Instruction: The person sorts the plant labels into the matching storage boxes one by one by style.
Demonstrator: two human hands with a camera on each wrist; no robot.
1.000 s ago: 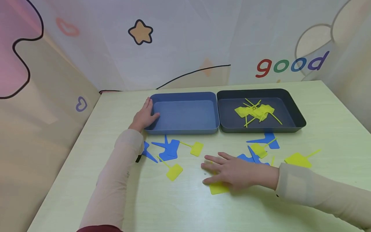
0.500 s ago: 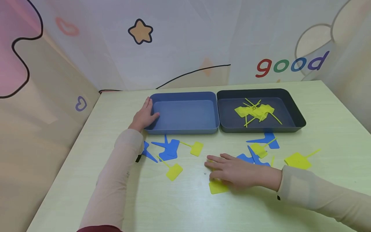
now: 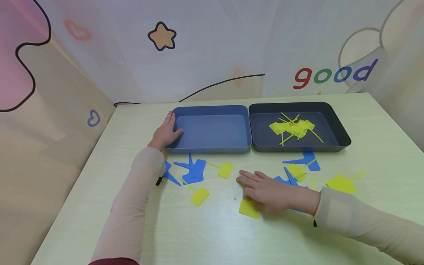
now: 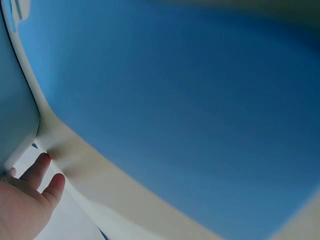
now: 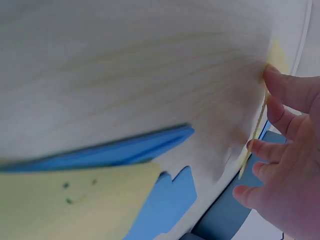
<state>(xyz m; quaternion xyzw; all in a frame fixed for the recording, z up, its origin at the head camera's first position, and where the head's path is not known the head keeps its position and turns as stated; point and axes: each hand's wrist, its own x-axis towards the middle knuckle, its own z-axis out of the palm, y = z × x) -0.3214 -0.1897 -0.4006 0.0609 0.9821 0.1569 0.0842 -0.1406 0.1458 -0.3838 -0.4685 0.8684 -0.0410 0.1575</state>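
My left hand [image 3: 164, 133] rests at the left end of the blue tray [image 3: 212, 150], fingers straight along its outside and thumb over the rim. My right hand [image 3: 269, 193] pinches a yellow plant label [image 3: 249, 209] low over the table. The right wrist view shows thumb and forefinger at the label [image 5: 277, 56], its thin stem running past the other fingers. Beyond that hand, blue plant labels [image 3: 311, 161] lie partly under a yellow plant label [image 3: 296, 171]. A yellow label with a drawn smile [image 5: 75, 200] shows near the right wrist.
A black tray [image 3: 334, 138] adjoins the blue one and holds a heap of yellow plant labels [image 3: 299, 128]. More blue labels [image 3: 194, 171] and yellow labels [image 3: 200, 196] lie before the blue tray. Another yellow label [image 3: 341, 184] lies far right. A printed curtain [image 3: 212, 44] hangs behind.
My right hand's fingers have closed in on the yellow plant label, which has turned and shifted slightly. My left hand has stayed at the blue tray.
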